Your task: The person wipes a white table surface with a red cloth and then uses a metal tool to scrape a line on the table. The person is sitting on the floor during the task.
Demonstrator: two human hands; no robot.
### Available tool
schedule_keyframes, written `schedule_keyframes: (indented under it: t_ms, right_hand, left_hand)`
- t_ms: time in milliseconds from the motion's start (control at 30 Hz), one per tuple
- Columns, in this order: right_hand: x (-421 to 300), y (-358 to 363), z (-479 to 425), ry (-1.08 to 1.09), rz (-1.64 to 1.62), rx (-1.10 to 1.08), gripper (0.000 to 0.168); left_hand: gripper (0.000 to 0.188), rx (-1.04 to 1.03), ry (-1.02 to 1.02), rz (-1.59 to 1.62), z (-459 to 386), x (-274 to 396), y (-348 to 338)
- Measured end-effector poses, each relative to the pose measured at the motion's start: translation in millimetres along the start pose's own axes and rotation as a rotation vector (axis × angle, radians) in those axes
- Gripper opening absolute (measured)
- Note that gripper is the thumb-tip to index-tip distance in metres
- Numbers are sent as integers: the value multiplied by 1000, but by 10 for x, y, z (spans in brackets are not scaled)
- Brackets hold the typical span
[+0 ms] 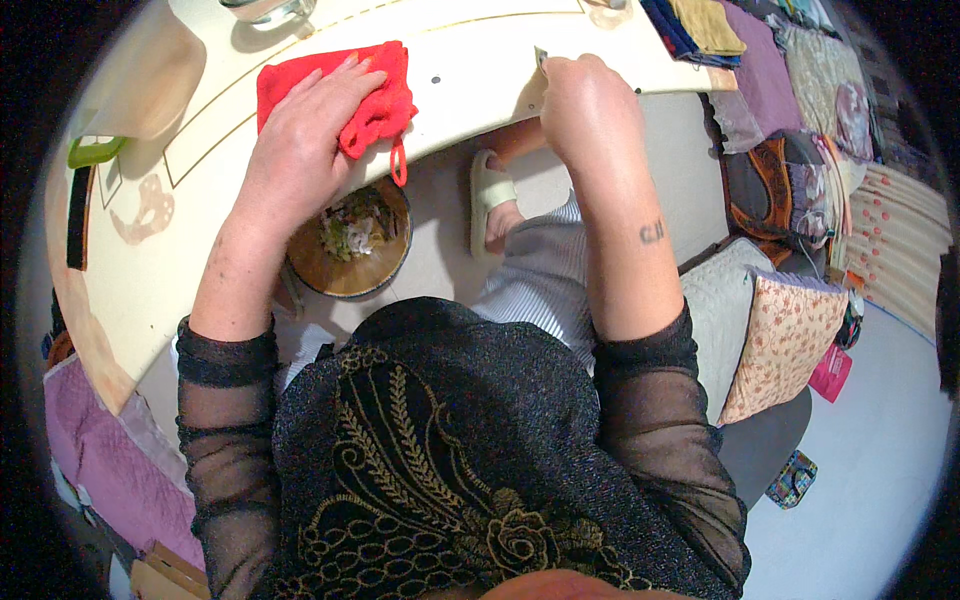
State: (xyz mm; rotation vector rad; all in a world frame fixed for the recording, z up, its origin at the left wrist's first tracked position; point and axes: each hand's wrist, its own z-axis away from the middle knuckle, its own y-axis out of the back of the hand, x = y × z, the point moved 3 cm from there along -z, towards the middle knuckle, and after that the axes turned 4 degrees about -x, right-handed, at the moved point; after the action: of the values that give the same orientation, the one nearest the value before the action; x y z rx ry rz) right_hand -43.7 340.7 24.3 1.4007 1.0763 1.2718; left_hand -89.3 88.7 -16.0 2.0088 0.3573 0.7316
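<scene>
My left hand (304,135) lies over a folded red cloth (379,112) near the table's front edge. Its fingers rest on top, and the cloth bunches beside the thumb, with a hanging loop past the edge. My right hand (592,105) is closed over the same cream table (480,45), to the right of the cloth. A small, thin, dark-edged piece (540,56) sticks out from its fingertips; what it is I cannot tell. Between the hands, a small dark spot (436,79) marks the tabletop.
Below the table edge stands a round bin (349,274) with scraps inside. A glass bowl (270,9) sits at the back left, a green handle (97,152) at the far left. Folded cloths (694,34) lie at the right corner. Cushions (784,330) are at my right.
</scene>
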Motion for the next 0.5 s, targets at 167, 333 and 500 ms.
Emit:
schedule_keyframes:
  t_ms: [167, 333, 500]
  right_hand:
    - [-9, -9, -8, -7, -7, -23, 20]
    - [69, -123, -26, -25, -80, 94, 27]
    - [-21, -68, 4, 37, -74, 55, 18]
  left_hand:
    - [41, 4, 1, 7, 1, -3, 16]
    - [40, 13, -14, -3, -9, 7, 8]
    - [41, 19, -3, 22, 2, 8, 1]
